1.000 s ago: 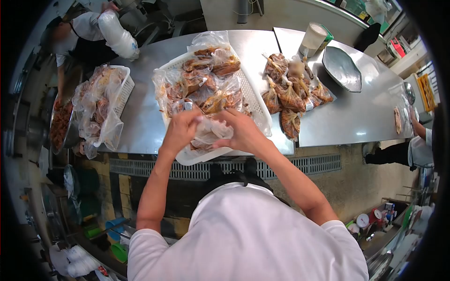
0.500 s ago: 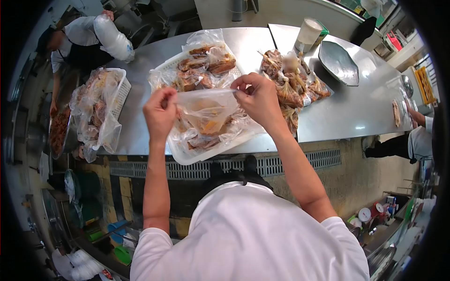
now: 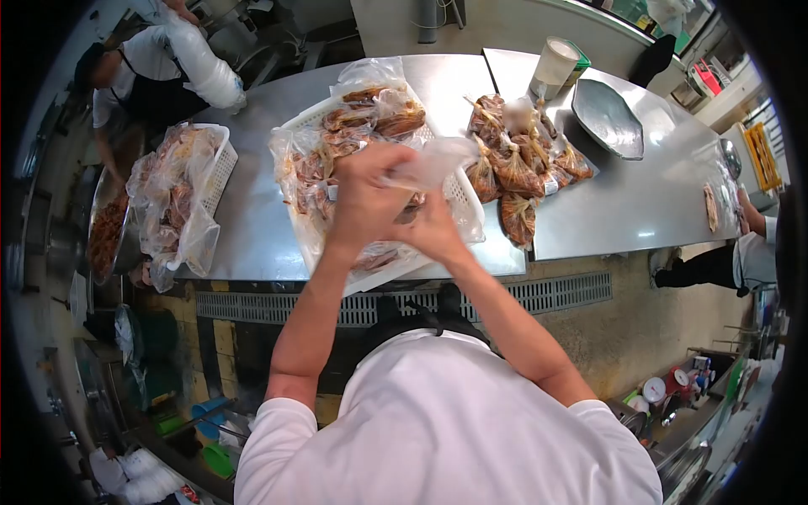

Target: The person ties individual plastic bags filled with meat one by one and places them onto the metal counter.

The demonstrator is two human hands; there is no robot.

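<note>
My left hand is closed on a clear plastic bag, over the front part of a white perforated basket. Just to its right and lower, my right hand is blurred, its fingers near the bag's underside; what they hold is hidden. The bag's loose end sticks out to the upper right. Below and behind my hands, the basket holds several bags of brown food. Several tied bags of brown food are piled to the right of the basket.
A second white basket of bagged food stands at left, beside a co-worker reaching into a metal tray. At right are a tall container, a dark plate and another person's arm.
My hands have come together from holding the bag spread between them. The bag is now bunched and points to the upper right. The co-worker at left has shifted slightly.
</note>
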